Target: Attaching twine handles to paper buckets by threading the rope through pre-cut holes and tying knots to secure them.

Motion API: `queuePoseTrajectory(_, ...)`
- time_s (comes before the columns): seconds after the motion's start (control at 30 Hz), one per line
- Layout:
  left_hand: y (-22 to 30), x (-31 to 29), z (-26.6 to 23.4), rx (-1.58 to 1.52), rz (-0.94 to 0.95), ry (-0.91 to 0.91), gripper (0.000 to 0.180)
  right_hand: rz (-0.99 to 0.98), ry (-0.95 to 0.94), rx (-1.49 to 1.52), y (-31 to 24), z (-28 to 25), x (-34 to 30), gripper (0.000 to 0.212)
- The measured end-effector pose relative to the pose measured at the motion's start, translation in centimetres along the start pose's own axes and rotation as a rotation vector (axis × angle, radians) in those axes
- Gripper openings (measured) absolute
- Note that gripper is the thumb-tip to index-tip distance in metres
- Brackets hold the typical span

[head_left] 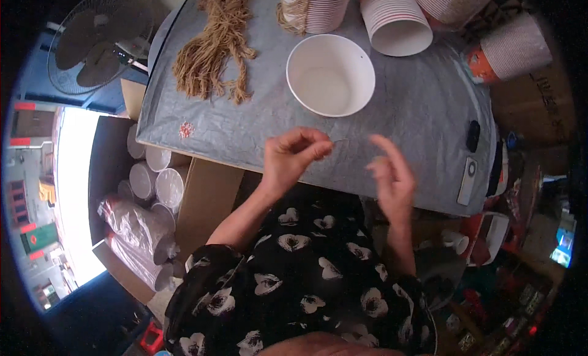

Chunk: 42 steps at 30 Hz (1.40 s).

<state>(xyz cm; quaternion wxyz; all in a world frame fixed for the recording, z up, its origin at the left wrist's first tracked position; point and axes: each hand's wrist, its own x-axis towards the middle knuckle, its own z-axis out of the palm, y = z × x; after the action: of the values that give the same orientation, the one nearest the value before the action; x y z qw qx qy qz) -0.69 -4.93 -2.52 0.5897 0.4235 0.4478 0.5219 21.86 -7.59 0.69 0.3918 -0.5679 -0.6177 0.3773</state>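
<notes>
My left hand [294, 158] is over the table's near edge, closed in a pinch. From its fingertips sticks out a thin, light, thread-like piece [340, 140], too fine to tell its kind. My right hand [394, 178] is raised to the right of it, slightly blurred, with index finger and thumb apart and nothing visible between them. Just beyond both hands stands a white paper bucket [331, 77], with a small dark spot near its rim at the upper right. A bundle of brown twine strands [219, 46] lies at the far left of the table.
Stacked paper buckets [318, 13] wrapped with twine stand at the back, beside another stack lying tilted [397, 25]. Small red-and-white bits [186, 130] lie at left. A white device [468, 181] and a black object [473, 135] sit at right. A cardboard box [211, 187] holds wrapped buckets.
</notes>
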Motion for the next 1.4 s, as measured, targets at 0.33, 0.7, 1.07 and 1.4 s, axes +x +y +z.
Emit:
queuePoseTrajectory(0.33,1.7,-0.8,0.3,0.005,-0.085,-0.073,0.011,0.069,-0.148,0.43,0.1,3.8,1.0,0.015)
queuePoseTrajectory(0.7,4.7,5.0,-3.9,0.922,0.622,-0.135,0.027,0.185,-0.031,0.74,-0.3,3.0,3.5,0.011)
queuePoseTrajectory(1.07,4.5,7.3,-4.3,1.16,0.609,-0.233,0.023,0.037,-0.221,0.338,-3.6,-0.9,6.6,0.005)
queuePoseTrajectory(1.4,1.8,2.2,-3.7,1.09,0.561,-0.246,0.031,0.025,-0.357,0.086,-3.5,-0.6,8.2,0.006)
